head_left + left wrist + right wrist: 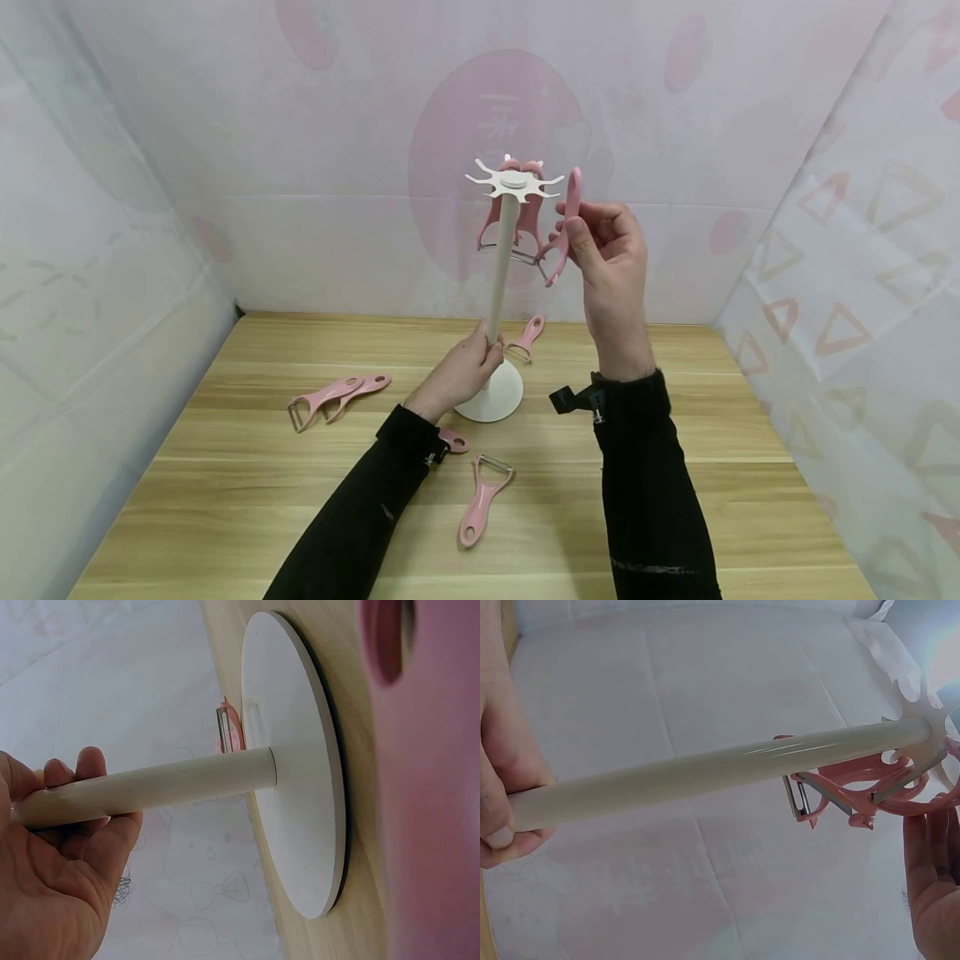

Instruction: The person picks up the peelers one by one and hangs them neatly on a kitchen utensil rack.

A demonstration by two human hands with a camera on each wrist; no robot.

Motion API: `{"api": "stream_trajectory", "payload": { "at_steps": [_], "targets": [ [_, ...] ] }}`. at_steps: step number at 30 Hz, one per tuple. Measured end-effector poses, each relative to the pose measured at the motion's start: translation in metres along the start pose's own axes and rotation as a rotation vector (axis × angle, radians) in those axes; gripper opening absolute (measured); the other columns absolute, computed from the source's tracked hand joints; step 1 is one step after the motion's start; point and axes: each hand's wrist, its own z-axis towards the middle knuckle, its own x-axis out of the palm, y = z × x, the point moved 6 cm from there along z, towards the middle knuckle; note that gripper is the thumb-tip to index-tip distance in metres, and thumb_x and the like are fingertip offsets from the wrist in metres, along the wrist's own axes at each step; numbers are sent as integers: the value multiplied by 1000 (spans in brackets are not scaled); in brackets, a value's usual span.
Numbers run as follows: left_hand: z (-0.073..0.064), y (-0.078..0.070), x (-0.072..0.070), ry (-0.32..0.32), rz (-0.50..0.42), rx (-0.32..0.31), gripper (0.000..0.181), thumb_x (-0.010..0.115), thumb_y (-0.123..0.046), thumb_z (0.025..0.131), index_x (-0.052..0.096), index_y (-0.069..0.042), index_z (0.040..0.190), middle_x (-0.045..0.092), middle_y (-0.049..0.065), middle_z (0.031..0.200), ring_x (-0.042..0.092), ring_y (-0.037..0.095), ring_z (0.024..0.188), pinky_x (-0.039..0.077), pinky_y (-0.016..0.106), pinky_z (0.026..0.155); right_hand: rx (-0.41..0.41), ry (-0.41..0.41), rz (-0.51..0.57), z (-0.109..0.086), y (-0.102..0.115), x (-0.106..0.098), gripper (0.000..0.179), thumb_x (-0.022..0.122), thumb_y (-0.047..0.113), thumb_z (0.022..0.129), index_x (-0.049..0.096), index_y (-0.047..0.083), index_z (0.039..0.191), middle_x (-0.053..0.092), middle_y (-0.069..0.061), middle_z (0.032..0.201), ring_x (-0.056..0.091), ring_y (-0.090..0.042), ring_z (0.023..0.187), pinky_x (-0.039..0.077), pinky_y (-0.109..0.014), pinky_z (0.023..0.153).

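A white stand has a round base (491,404), an upright pole (502,267) and a star-shaped top with hooks (513,179). The left hand (461,371) grips the lower pole, fingers and thumb wrapped round it, as the left wrist view also shows. Beside the top, the right hand (617,271) pinches a pink peeler (573,196) between thumb and fingers, handle loop up and blade down. Two pink peelers (491,221) hang from hooks at the back of the top. In the right wrist view, the peelers' blades (825,793) overlap near the pole.
On the wooden table (247,500), two overlapping pink peelers (326,396) lie at the left. Another peeler (530,333) lies behind the base, one (480,504) lies in front, and one (455,442) is partly hidden under the left wrist. Patterned cloth walls (337,250) enclose the table.
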Motion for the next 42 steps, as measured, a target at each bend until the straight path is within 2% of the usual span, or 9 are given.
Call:
{"api": "stream_trajectory", "payload": {
  "at_steps": [11,22,32,36,42],
  "targets": [
    [-1,1,0,0,0,3,19,42,-26,127,50,-11,133,56,7,102,56,21,88,50,38,78,6,1,-21,4,-6,-1,41,86,42,98,74,19,129,83,2,126,78,-13,109,68,-24,101],
    [-1,1,0,-1,-12,1,18,43,-26,127,51,-11,133,56,8,101,55,21,86,49,38,77,24,6,-73,9,-12,1,29,80,31,104,73,21,131,81,4,129,76,-12,113,68,-24,103],
    [-1,-1,0,1,-10,1,18,43,-26,127,52,-11,133,57,8,103,56,22,87,50,38,77,22,22,-75,12,-14,5,19,74,12,113,74,24,128,79,-8,129,75,-11,113,67,-24,102],
    [-2,0,0,-1,-16,-1,18,44,-26,127,52,-11,133,58,9,103,57,22,87,51,38,78,12,36,-79,12,-14,7,30,70,-3,115,75,24,127,79,-6,125,72,-11,108,66,-21,98],
    [-2,1,0,-2,-17,-5,18,44,-26,127,52,-11,133,57,9,103,56,21,87,50,39,78,0,78,-100,12,-16,13,36,70,-7,113,75,26,126,80,7,122,71,-10,110,62,-21,95]
  ]
}}
